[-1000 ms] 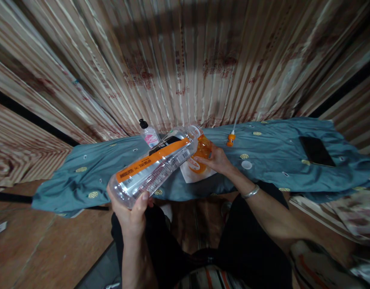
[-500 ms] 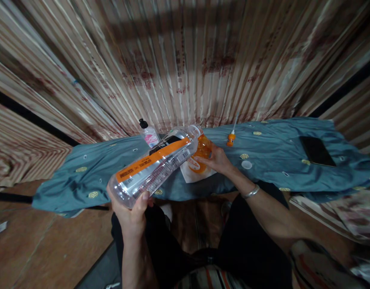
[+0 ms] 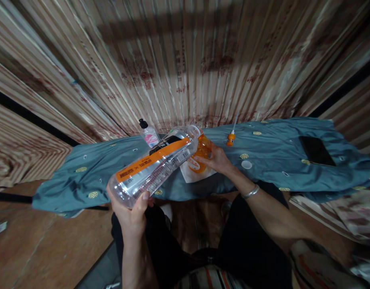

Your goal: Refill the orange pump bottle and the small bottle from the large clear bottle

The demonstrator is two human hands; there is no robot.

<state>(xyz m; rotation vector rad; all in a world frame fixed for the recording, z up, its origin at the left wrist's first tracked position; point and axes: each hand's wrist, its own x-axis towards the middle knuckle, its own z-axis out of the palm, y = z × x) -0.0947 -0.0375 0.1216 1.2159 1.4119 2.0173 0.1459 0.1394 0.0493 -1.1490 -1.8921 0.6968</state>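
Observation:
My left hand (image 3: 130, 212) is wrapped round the base of a large clear plastic bottle (image 3: 154, 166) with an orange and silver label. The bottle is tilted, its neck up and to the right, at the mouth of an orange bottle (image 3: 203, 147); whether the two mouths touch I cannot tell. My right hand (image 3: 218, 159) is closed round the orange bottle, which stands over a white sheet (image 3: 192, 174) with an orange print. Behind the clear bottle leans a small bottle with a black cap (image 3: 150, 134). An orange pump top (image 3: 231, 138) with a pale tube lies farther right.
A blue-green cloth (image 3: 271, 140) with yellow patterns covers the narrow table. On its right part lie a white round disc (image 3: 246, 164) and a dark flat phone or tablet (image 3: 317, 151). A striped curtain (image 3: 185, 60) hangs close behind; my legs are below the front edge.

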